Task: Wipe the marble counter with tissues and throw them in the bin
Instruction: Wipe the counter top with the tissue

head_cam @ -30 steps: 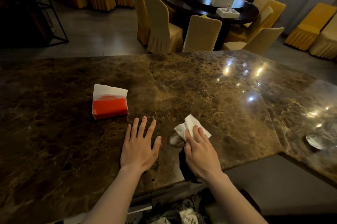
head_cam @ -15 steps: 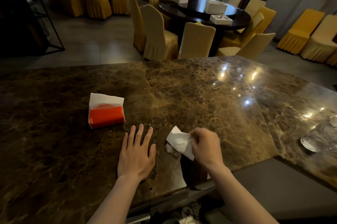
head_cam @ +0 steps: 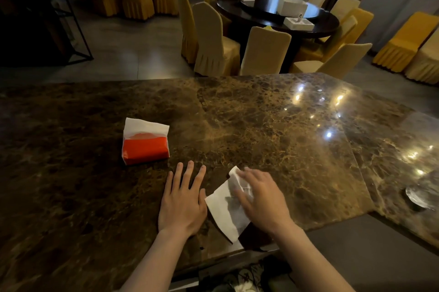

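A white tissue lies spread on the dark brown marble counter, close to its near edge. My right hand rests on the tissue's right part, fingers spread and blurred, pressing it against the stone. My left hand lies flat on the counter just left of the tissue, fingers apart, holding nothing. A red and white tissue pack sits on the counter beyond my left hand, a sheet standing out of its top. No bin is in view.
A glass dish sits on the counter's lower right section. Behind the counter stand a round dark table with white boxes and several yellow-covered chairs. A black metal rack is at the far left.
My right hand had the tissue bunched and lifted half a second ago; now the tissue is unfolded flat on the counter under that hand. My left hand has stayed in place.
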`<action>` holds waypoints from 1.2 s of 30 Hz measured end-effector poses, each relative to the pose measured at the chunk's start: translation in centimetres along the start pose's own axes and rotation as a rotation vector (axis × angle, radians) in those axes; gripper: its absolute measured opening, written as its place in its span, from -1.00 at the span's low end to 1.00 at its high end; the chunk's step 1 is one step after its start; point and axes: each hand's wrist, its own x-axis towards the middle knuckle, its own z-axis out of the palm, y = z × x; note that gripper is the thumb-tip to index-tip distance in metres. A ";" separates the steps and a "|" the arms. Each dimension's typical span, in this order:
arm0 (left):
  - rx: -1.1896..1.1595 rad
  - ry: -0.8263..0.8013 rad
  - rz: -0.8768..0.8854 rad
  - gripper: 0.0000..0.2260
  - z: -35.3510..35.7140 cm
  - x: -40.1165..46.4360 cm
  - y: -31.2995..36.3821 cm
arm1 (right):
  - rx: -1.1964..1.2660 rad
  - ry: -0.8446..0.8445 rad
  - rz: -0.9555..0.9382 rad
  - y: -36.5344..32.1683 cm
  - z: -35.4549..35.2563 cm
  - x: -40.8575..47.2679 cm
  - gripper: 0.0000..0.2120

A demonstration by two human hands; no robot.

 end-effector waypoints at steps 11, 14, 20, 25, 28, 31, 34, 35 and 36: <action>-0.091 0.029 -0.002 -0.48 -0.3 -0.2 0.0 | -0.147 0.038 -0.019 3.5 2.3 0.6 -0.59; -0.084 0.029 -0.004 -0.48 -0.3 -0.1 -0.1 | -0.307 0.112 0.112 4.6 1.0 1.9 -0.77; -0.080 0.030 -0.006 -0.47 -0.2 -0.1 -0.1 | -0.081 0.147 0.206 2.4 1.9 2.1 -0.86; -0.079 0.022 -0.004 -0.48 -0.3 -0.1 -0.1 | -0.020 0.080 -0.121 -2.8 4.7 -0.1 -0.78; -0.091 0.028 -0.009 -0.48 -0.3 0.0 -0.1 | -0.053 -0.018 -0.324 -3.1 5.5 -2.2 -0.67; -0.121 0.038 -0.008 -0.48 -0.3 -0.1 -0.1 | -0.117 0.015 -0.276 -0.6 4.1 -2.5 -0.59; -0.129 0.047 -0.009 -0.49 -0.4 -0.2 -0.1 | -0.127 0.118 0.011 2.8 2.0 -1.0 -0.65; -0.129 0.046 -0.010 -0.49 -0.4 -0.2 -0.1 | -0.144 0.130 0.070 3.5 1.5 -0.5 -0.66; -0.127 0.043 -0.011 -0.49 -0.4 -0.3 -0.1 | -0.159 0.140 0.104 3.8 1.4 -0.2 -0.67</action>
